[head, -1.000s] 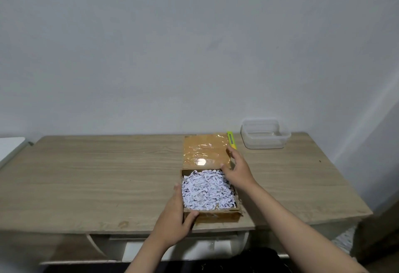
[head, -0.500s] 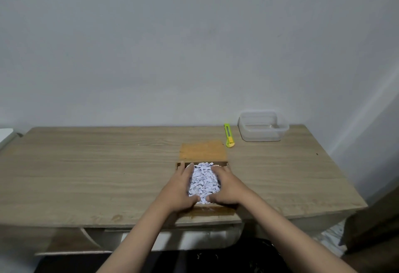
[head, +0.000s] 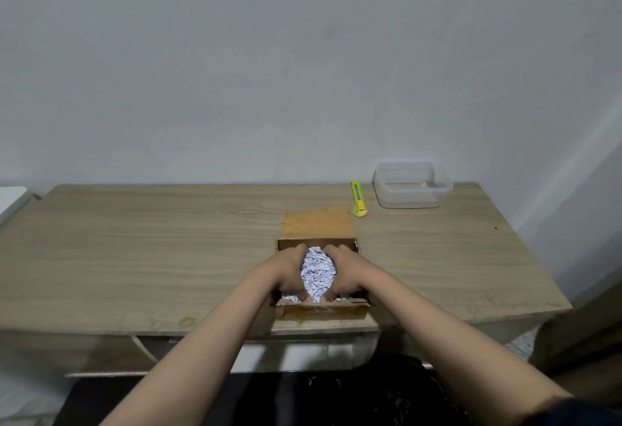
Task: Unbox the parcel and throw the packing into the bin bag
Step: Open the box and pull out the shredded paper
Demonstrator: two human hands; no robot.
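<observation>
An open cardboard parcel box (head: 323,311) sits at the front edge of the wooden table (head: 134,250), its lid flap (head: 318,226) folded flat away from me. Inside lies white shredded paper packing (head: 318,270). My left hand (head: 286,269) and my right hand (head: 346,270) are both down in the box, cupped around the heap of shreds from either side, fingers dug under it. Whatever lies beneath the paper is hidden. A black bin bag (head: 353,395) with some shreds on it lies on the floor below the table's front edge.
A yellow-green utility knife (head: 358,202) lies behind the box on the right. Beside it stands an empty clear plastic container (head: 411,189) near the back right corner. A white surface (head: 10,198) shows at the far left. The wall runs close behind the table.
The lid went from raised to lying flat. Both hands moved from the box's sides into it and closed around the shredded paper, gathering it into a narrower heap.
</observation>
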